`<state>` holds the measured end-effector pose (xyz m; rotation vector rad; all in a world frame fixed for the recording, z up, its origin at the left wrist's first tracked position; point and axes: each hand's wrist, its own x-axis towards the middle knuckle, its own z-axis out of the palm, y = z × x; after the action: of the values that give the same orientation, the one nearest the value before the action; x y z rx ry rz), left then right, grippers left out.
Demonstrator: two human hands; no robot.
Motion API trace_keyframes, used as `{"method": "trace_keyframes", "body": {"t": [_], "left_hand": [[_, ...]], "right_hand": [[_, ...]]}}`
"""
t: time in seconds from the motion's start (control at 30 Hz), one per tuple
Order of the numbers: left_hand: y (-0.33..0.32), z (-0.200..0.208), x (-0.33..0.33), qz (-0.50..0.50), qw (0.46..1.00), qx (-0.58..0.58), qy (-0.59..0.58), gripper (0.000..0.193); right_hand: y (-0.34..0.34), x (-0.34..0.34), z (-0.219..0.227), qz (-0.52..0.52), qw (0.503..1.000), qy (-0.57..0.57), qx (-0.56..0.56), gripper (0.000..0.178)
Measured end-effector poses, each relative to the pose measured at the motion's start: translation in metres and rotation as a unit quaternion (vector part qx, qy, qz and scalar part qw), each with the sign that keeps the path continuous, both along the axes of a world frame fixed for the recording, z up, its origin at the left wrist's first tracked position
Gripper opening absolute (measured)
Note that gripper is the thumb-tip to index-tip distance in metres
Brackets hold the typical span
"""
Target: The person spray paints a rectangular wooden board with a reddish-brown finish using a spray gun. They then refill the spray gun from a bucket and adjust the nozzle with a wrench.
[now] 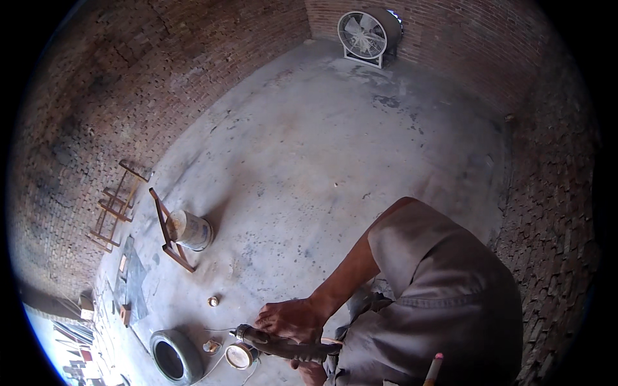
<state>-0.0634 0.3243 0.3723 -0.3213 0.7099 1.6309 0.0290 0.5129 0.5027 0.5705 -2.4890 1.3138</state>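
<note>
right hand [291,320]: fingers bent and drawn close together, reaching in from the right along the upper edge of a dark tool; cannot tell whether they grip it.

left hand [310,373]: below the same tool, mostly hidden by it and the lower picture edge; state of the fingers cannot be told.

dark elongated tool [291,348]: one, hand-sized by look. lies directly below the right fingers in the view, between the two hands; of the two, the right shows plainly just against it. long axis nearly level across the view, dropping slightly toward the right. collared, narrow-tipped end points left, a little upward; rear end runs right, toward the grey clothing [425,341].

round pale-topped container [239,356]: just below and left of the collared end; contact not clear.

small pale lump [211,347]: left of the container.

tyre [190,361]: lying farther left.

small round shiny object [213,301]: up and left of the fingers, apart.

bucket [195,230]: tipped on its side, against a wooden frame [179,257].

drum fan [364,35]: far end of the concrete floor [309,161], by the brick wall [444,38].
</note>
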Motion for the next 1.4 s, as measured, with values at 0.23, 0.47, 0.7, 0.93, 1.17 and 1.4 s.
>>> {"method": "trace_keyframes", "body": {"t": [0.23, 0.47, 0.7, 0.93, 1.17, 1.4], "left_hand": [[0.035, -0.005, -0.016, -0.074, 0.997, -0.004, -0.004, 0.063], [0.064, -0.006, -0.029, -0.131, 0.991, -0.008, -0.008, 0.061], [0.078, -0.006, -0.03, -0.165, 0.986, -0.007, -0.034, 0.06], [0.053, -0.006, -0.038, -0.135, 0.981, 0.055, -0.128, 0.058], [-0.027, -0.015, -0.011, -0.022, 0.971, 0.177, -0.163, 0.057], [-0.134, -0.052, 0.036, 0.048, 0.986, 0.133, -0.089, 0.055]], "right_hand": [[0.015, -0.009, -0.022, 0.103, 0.98, 0.133, -0.105, 0.057], [0.01, -0.027, -0.026, 0.146, 0.966, 0.179, -0.114, 0.061], [0.015, -0.037, -0.032, 0.182, 0.954, 0.199, -0.129, 0.064], [0.03, -0.037, -0.017, 0.114, 0.956, 0.189, -0.194, 0.067], [0.001, -0.025, -0.002, -0.001, 0.996, 0.072, -0.048, 0.075], [-0.098, 0.014, -0.029, 0.008, 0.999, 0.035, -0.018, 0.083]]}}
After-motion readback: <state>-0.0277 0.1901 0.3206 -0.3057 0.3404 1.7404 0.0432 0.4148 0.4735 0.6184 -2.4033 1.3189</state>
